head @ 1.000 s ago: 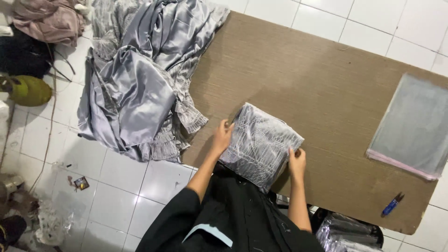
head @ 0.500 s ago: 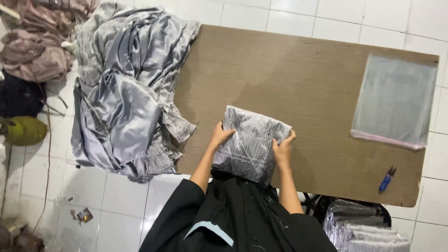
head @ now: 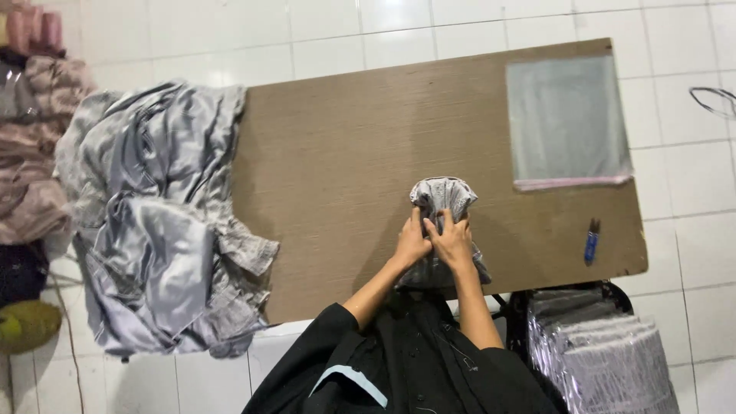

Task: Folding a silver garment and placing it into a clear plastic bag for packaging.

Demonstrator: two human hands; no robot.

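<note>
Head view, single frame. I log one brown board worktop lying over a white tiled floor.

Hands: two in view, both the person's own. The left hand and the right hand sit side by side, touching each other, pressed down on one folded grey garment in a clear plastic bag. That packet lies on the near half of the worktop, a little right of centre, its near end reaching the worktop's near edge. Left grip: fingers curled and clamped on the packet's middle. Right grip: likewise closed on the packet, its fingers bunching the plastic. The far end of the packet fans out beyond the fingertips.

Other counts:
- One empty clear plastic bag, flat, at the far right corner of the worktop, well apart from the hands.
- One small blue tool near the right edge of the worktop; too small for me to tell its kind.
- One heap of loose grey satin garments, draped over the left end of the worktop and onto the floor. I cannot count the pieces in it.
- One stack of bagged grey garments below the worktop's near right corner; count not readable.
- One pile of pink cloth at the far left on the floor.

The person wears a black top.
</note>
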